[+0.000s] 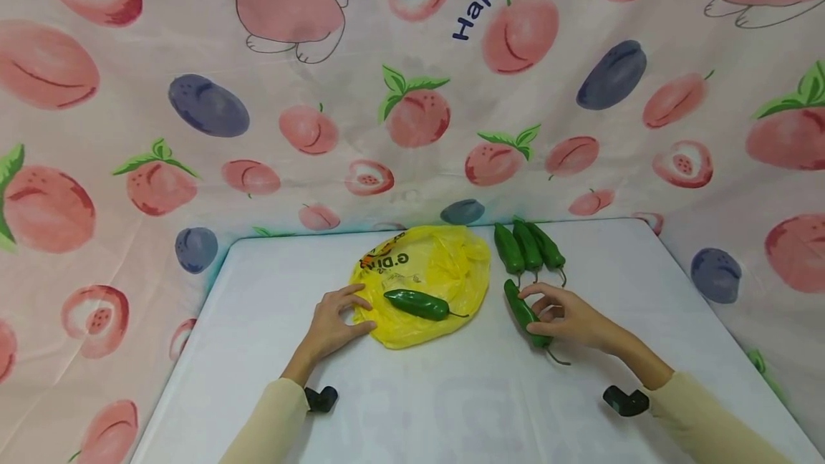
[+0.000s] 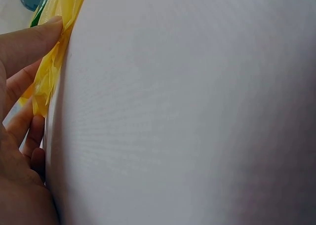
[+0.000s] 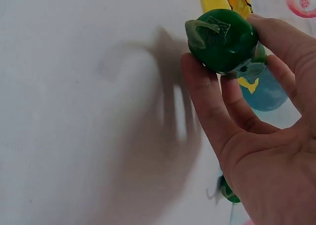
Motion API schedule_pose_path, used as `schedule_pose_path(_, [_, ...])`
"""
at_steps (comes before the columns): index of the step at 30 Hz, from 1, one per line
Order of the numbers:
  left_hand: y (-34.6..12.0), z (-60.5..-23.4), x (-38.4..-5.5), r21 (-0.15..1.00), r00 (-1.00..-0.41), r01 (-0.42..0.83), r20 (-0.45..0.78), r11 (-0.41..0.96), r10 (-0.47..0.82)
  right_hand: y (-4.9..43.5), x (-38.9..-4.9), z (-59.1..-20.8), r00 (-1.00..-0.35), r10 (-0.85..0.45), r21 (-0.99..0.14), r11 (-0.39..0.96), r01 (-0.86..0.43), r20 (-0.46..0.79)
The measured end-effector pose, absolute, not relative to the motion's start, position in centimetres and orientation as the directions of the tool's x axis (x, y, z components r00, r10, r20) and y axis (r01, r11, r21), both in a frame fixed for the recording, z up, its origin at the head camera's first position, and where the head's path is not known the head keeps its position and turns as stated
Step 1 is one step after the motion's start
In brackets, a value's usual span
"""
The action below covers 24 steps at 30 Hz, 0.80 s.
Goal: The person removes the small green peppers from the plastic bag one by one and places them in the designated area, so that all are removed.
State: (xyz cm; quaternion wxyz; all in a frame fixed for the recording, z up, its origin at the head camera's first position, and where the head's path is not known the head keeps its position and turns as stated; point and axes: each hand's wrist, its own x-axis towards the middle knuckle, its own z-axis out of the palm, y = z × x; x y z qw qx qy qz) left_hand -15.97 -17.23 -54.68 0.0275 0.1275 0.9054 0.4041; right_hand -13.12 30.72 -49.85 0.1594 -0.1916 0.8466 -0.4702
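Observation:
A yellow plastic bag lies flat on the table, with one long green chili pepper on it. My left hand touches the bag's left edge, its thumb and fingers spread apart; in the left wrist view the thumb meets the yellow plastic. My right hand holds another green chili pepper between thumb and fingers, to the right of the bag. Seen from its stem end, this pepper fills the fingertips in the right wrist view, above its shadow on the table.
Three more green chili peppers lie side by side near the table's back edge, right of the bag. The white table ends at a fruit-printed curtain hanging behind it. A dark device sits at each wrist.

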Motion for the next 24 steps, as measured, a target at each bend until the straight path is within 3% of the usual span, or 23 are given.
schedule_pose_path(24, [-17.12,-54.63,-15.87,0.735,-0.965,0.218,0.064,0.642,0.255,30.26,-13.62,-49.99,-0.890,-0.423,-0.860,0.505,-0.078,-0.168])
